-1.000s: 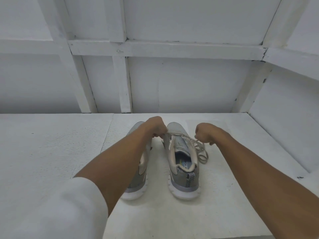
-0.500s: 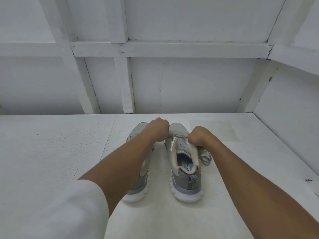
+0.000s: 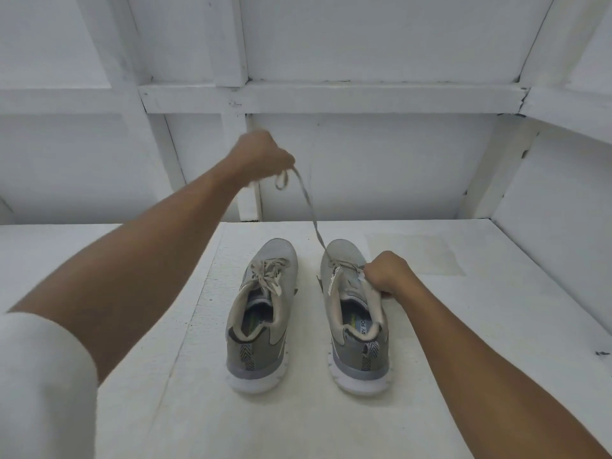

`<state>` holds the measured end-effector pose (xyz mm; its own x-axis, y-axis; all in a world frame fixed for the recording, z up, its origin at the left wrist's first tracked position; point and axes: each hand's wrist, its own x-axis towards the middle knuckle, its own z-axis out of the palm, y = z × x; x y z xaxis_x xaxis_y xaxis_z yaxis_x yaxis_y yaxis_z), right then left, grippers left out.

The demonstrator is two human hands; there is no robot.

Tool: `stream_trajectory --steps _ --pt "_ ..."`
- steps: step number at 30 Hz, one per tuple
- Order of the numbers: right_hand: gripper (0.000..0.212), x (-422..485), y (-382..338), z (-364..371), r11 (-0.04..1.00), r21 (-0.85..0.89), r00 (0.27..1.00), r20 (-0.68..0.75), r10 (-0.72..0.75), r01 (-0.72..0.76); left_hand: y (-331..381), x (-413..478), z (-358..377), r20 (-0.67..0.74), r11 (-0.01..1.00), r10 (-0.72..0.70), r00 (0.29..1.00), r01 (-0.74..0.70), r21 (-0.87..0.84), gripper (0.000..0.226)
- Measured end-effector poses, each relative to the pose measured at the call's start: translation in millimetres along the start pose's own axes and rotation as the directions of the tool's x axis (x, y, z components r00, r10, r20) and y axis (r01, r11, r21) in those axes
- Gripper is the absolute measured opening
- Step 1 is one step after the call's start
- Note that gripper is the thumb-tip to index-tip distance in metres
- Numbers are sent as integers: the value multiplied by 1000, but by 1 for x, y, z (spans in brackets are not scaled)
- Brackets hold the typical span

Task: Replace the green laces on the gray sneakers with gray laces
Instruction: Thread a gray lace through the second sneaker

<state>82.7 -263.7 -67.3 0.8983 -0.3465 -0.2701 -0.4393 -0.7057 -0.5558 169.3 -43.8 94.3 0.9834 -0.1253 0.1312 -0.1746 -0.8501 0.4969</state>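
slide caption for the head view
Left hand holds a lace stretched up from the right sneaker, right hand gripping its upper; left sneaker beside it, laced.

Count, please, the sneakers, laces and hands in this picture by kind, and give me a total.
Sneakers: 2 (left sneaker, right sneaker)
Laces: 2 (threaded lace in the left sneaker, raised lace gripped by the left hand)
Hands: 2 (left hand, right hand gripping the right sneaker)
Total: 6
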Motion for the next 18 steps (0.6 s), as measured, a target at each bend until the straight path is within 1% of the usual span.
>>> stream_trajectory --steps 1,2,3,4,6,8,10,11,12,13,14,16,18 --pt "29 0 0 0 1000 -10 1000 -4 -4 4 9 -9 4 145 998 -19 989 27 -54 19" --pt "29 1 1 0 1000 -15 1000 -9 -8 7 17 -17 11 289 996 -26 957 51 -78 18" --pt "29 0 1 1 1000 -14 1000 -12 -7 6 23 -23 20 403 996 -26 915 59 -69 21" --pt "29 1 1 1 1000 -14 1000 -14 -7 7 24 -27 30 475 998 -36 879 55 -25 25" --pt "28 1 2 2 1000 -27 1000 -12 -7 7 26 -29 49 564 991 -94 820 25 129 30" --pt "28 1 3 2 999 -40 1000 -14 -7 6 26 -29 63 645 966 -181 743 11 258 31" --pt "27 1 3 3 999 -51 1000 -17 -11 10 26 -30 69 685 927 -262 680 -20 374 26" --pt "27 1 3 2 999 -49 1000 -18 -11 10 26 -33 70 685 911 -291 668 -25 411 22" --pt "27 1 3 3 999 -39 1000 -19 -8 7 26 -33 72 680 906 -297 671 -25 422 28" --pt "27 1 3 3 999 -32 1000 -18 -5 5 27 -34 73 666 912 -280 691 -25 410 40" --pt "27 1 3 3 999 -34 1000 -13 -4 4 28 -35 76 645 930 -233 728 -28 367 46" --pt "28 1 2 3 999 -46 1000 -6 -3 2 28 -36 88 581 956 -102 807 -83 283 45" --pt "27 0 2 2 999 -32 1000 -11 -5 5 25 -38 105 528 943 -27 849 -154 296 38"
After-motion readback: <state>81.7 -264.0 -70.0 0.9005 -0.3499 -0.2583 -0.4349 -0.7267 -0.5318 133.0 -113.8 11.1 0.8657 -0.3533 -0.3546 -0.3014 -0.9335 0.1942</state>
